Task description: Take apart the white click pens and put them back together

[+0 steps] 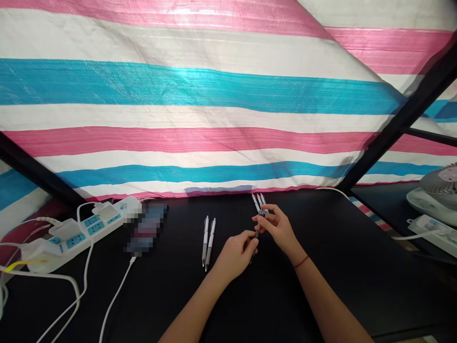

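Observation:
My left hand [238, 252] pinches the lower part of a slim dark pen [256, 234] between thumb and fingers. Higher up on the same pen, my right hand [280, 226] has its thumb and index finger closed. The pen slants over the black table, its tip pointing down toward me; the fingers partly cover it. Just beyond the right hand lie several white pens [256, 203], their near ends hidden. Left of my left hand, a white and grey pen [205, 242] rests alongside a second such pen [211, 244].
A phone [147, 229], blurred out, lies on the black table [171, 295] with a white cable [116, 297] attached. Farther left is a white power strip [84, 236] with plugs and cords. A striped sheet [214, 90] hangs behind. At right stand a black post [378, 145] and a fan [441, 186].

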Demonstrator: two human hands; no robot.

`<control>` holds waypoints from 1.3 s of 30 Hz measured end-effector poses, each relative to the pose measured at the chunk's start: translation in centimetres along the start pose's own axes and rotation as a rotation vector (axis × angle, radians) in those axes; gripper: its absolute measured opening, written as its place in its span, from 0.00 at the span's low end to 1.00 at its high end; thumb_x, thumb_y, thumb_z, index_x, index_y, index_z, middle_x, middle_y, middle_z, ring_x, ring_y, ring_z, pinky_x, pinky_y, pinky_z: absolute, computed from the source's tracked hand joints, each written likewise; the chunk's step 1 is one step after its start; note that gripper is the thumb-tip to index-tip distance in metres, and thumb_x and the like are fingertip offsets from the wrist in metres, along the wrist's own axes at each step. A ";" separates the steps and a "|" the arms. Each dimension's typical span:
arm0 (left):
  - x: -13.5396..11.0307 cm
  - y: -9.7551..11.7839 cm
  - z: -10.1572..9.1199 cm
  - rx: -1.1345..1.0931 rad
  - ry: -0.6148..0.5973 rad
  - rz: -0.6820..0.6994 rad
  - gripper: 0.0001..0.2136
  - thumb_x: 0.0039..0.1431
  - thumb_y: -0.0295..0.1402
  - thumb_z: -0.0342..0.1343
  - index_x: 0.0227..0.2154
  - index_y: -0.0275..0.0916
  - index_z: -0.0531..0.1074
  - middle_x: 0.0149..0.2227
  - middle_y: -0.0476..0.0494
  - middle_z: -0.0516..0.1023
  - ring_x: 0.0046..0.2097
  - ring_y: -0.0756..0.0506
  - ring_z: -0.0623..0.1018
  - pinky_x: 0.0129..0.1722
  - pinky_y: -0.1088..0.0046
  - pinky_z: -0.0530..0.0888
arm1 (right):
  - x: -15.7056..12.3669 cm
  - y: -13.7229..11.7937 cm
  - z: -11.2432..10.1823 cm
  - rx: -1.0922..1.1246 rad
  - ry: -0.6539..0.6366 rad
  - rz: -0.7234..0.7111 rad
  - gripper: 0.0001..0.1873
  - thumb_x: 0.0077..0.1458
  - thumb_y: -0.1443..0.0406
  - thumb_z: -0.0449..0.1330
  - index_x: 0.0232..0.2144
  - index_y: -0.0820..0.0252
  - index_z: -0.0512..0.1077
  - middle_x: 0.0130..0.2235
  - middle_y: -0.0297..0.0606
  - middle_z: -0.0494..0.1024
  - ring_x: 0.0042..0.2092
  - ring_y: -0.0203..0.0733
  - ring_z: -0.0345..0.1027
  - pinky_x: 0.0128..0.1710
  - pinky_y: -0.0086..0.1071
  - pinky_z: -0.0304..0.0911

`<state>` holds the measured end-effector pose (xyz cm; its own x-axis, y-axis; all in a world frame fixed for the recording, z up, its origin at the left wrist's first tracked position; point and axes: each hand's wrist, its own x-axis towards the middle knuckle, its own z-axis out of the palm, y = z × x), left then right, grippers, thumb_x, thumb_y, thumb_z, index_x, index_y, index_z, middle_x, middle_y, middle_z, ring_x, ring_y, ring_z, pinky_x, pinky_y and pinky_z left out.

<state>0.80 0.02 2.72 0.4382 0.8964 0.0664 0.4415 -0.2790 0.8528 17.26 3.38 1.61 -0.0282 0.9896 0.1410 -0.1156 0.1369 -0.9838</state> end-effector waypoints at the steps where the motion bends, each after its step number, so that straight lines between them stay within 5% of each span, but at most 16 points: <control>1: 0.0 0.0 0.0 0.004 -0.006 -0.002 0.12 0.63 0.36 0.44 0.39 0.40 0.70 0.28 0.50 0.77 0.28 0.50 0.75 0.31 0.76 0.67 | 0.0 0.0 -0.1 -0.010 -0.010 -0.001 0.24 0.46 0.55 0.65 0.42 0.57 0.63 0.32 0.40 0.80 0.28 0.42 0.74 0.27 0.34 0.67; 11: -0.1 -0.1 0.4 0.004 -0.035 0.006 0.11 0.62 0.36 0.44 0.39 0.40 0.70 0.29 0.49 0.78 0.29 0.49 0.76 0.31 0.76 0.68 | -0.3 -0.4 -0.1 -0.045 -0.028 0.003 0.22 0.46 0.55 0.66 0.40 0.59 0.67 0.31 0.40 0.79 0.28 0.43 0.74 0.27 0.35 0.67; 16: 0.0 -0.1 0.2 -0.029 -0.008 0.002 0.11 0.62 0.36 0.44 0.40 0.40 0.70 0.29 0.49 0.78 0.29 0.49 0.76 0.32 0.75 0.69 | -0.1 0.0 0.3 -0.027 0.010 -0.001 0.34 0.47 0.52 0.64 0.53 0.57 0.59 0.34 0.40 0.79 0.27 0.41 0.73 0.24 0.33 0.65; 19: 0.2 -0.3 0.0 -0.061 0.059 -0.022 0.11 0.62 0.37 0.45 0.40 0.40 0.70 0.30 0.48 0.78 0.29 0.49 0.75 0.32 0.75 0.70 | 0.0 0.4 0.4 -0.085 0.005 -0.030 0.32 0.51 0.52 0.60 0.55 0.56 0.56 0.38 0.41 0.77 0.27 0.38 0.71 0.23 0.30 0.65; 25: 0.9 -1.5 -0.3 -0.310 0.326 -0.113 0.15 0.60 0.41 0.49 0.44 0.36 0.67 0.38 0.43 0.74 0.32 0.49 0.76 0.33 0.71 0.75 | -0.9 0.2 1.0 -0.459 -0.163 -0.157 0.11 0.56 0.58 0.57 0.38 0.57 0.71 0.29 0.34 0.76 0.28 0.37 0.69 0.27 0.30 0.64; 31: 1.3 -2.5 -0.6 -0.429 0.374 -0.116 0.15 0.58 0.43 0.50 0.42 0.37 0.67 0.39 0.44 0.73 0.34 0.48 0.77 0.35 0.70 0.77 | -1.8 -0.7 2.3 -0.683 -0.258 -0.272 0.10 0.55 0.63 0.56 0.22 0.57 0.69 0.22 0.30 0.69 0.23 0.34 0.60 0.23 0.28 0.54; 35: 1.1 -2.1 -0.7 -0.357 0.336 -0.118 0.17 0.60 0.42 0.49 0.46 0.37 0.66 0.38 0.44 0.73 0.35 0.47 0.77 0.37 0.69 0.76 | -1.4 -0.8 1.6 -0.697 -0.217 -0.281 0.11 0.56 0.63 0.54 0.23 0.57 0.69 0.21 0.30 0.68 0.22 0.35 0.59 0.23 0.28 0.53; 39: 0.8 -1.6 -0.9 -0.044 0.323 -0.018 0.14 0.62 0.38 0.47 0.47 0.39 0.68 0.38 0.44 0.74 0.42 0.45 0.75 0.44 0.66 0.72 | -0.1 -0.4 -1.5 -0.762 0.059 -0.220 0.13 0.56 0.59 0.53 0.23 0.57 0.69 0.20 0.32 0.69 0.22 0.37 0.61 0.23 0.29 0.53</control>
<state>-0.24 1.51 1.84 0.1565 0.9659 0.2063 0.4091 -0.2535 0.8766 18.76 3.28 1.87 -0.0287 0.9342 0.3555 0.5992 0.3008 -0.7420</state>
